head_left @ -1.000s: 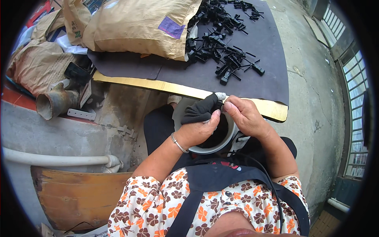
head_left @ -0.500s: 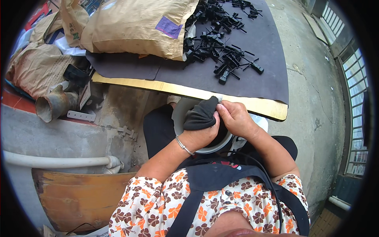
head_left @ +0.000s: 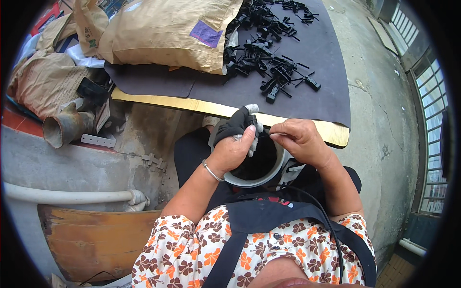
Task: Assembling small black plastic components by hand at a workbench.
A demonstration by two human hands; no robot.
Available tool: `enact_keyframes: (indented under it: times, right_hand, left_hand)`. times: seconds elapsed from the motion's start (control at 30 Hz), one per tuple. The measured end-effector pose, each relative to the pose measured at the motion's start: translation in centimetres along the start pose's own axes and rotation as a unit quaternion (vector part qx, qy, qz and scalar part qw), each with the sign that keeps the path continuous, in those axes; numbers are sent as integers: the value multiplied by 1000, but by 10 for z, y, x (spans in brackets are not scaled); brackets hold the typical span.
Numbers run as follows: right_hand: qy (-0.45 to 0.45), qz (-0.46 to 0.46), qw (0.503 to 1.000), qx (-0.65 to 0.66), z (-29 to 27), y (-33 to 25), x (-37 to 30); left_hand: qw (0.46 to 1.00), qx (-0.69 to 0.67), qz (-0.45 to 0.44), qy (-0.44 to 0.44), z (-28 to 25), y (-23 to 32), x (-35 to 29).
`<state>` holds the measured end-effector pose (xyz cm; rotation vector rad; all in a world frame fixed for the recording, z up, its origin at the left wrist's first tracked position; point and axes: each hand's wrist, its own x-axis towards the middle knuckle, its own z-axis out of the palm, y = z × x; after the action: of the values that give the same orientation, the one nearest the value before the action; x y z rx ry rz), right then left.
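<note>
My left hand (head_left: 234,144), partly covered by a black cloth glove with whitish fingertips, is closed with its thumb against a small black plastic part (head_left: 252,121). Just to the right, my right hand (head_left: 300,140) is bare. Its thumb and forefinger are pinched together, facing that part; a thin dark bit shows at the fingertips, too small to name. Both hands are above a pale grey bucket (head_left: 253,183) between my knees, dark inside. A pile of black plastic parts with thin prongs (head_left: 276,72) lies on the table beyond.
A large brown paper sack (head_left: 158,36) lies on the dark-covered table (head_left: 317,103), whose pale wooden edge faces me. Left of it are another crumpled paper bag (head_left: 45,86), a rusty pipe piece (head_left: 65,127) and a white pipe (head_left: 72,194). Barred windows (head_left: 432,134) line the right side.
My hands were together at the table edge. Now they are apart: the left has turned, showing the black part and pale fingertips, and the right has shifted slightly right.
</note>
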<state>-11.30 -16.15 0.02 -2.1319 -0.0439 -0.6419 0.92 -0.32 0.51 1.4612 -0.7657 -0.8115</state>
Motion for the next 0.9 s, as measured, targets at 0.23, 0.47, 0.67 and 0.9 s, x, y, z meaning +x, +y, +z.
enact_keyframes:
  times: [0.23, 0.47, 0.67, 0.9]
  right_hand:
    - [-7, 182, 962, 202, 7, -2, -2]
    - [-45, 60, 994, 83, -2, -2, -1]
    - [-81, 134, 987, 34, 9, -9, 4]
    - [-73, 153, 979, 115, 19, 1, 10]
  left_hand:
    - [987, 29, 113, -110, 13, 1, 1]
    - [997, -14, 9, -69, 14, 3, -1]
    - [971, 165, 173, -16, 17, -3, 3]
    - [945, 270, 187, 10, 9, 2, -2]
